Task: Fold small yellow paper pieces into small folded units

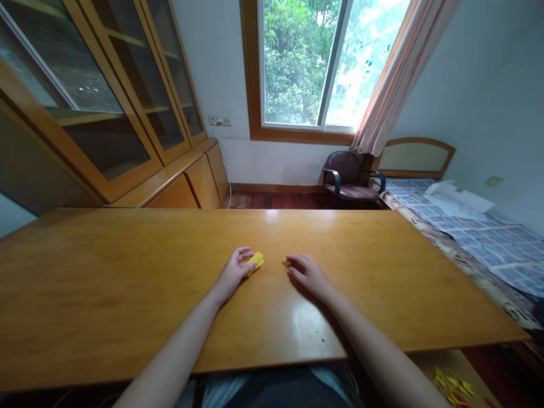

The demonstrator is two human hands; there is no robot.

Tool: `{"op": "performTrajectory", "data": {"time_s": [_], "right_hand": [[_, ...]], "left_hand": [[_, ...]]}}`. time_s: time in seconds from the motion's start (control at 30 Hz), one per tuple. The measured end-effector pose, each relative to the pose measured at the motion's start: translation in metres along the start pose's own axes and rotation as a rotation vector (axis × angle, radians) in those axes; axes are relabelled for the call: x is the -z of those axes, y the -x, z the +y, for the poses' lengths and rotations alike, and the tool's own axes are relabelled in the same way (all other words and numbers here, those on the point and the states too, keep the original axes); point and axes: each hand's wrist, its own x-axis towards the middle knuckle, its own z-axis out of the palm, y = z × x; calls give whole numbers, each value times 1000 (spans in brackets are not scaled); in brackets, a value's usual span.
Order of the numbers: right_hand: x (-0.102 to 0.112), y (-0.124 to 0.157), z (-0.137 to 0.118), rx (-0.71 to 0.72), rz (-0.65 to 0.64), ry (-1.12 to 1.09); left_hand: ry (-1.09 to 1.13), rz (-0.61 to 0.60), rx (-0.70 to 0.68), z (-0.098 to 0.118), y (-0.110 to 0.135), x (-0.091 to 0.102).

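Note:
My left hand (238, 267) holds a small folded piece of yellow paper (256, 261) between thumb and fingers, just over the wooden table (127, 272). Part of the paper is hidden behind the thumb and fingers. To the right, apart from the paper, my right hand (307, 273) hovers at or rests on the tabletop with its fingers loosely curved and apart. Nothing shows in it.
An open drawer or box (442, 362) at the lower right contains several yellow folded pieces (454, 385) and something red. Beyond the table stand a glass-door cabinet (127, 113), an armchair (348, 175) and a bed (467, 221) with a checked cover.

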Motion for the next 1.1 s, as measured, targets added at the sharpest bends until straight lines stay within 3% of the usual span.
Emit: {"op": "performTrajectory", "data": {"time_s": [0.2, 0.37, 0.5, 0.67, 0.9, 1.1], "right_hand": [[-5, -14, 4, -94, -15, -241], [-11, -37, 9, -263, 31, -440], [-13, -56, 12, -390, -19, -584], [-14, -65, 16, -346, -64, -523], [-24, -57, 21, -202, 45, -265], [-24, -50, 15, -217, 37, -307]], "left_hand": [[-17, -108, 102, 7, -4, -12], [-127, -211, 89, 13, -17, -23], [-171, -268, 31, 11, -31, -32], [-185, -279, -34, 4, -46, -37], [-126, -323, -57, 6, -46, -35], [-85, -341, -73, 6, -41, -35]]}}
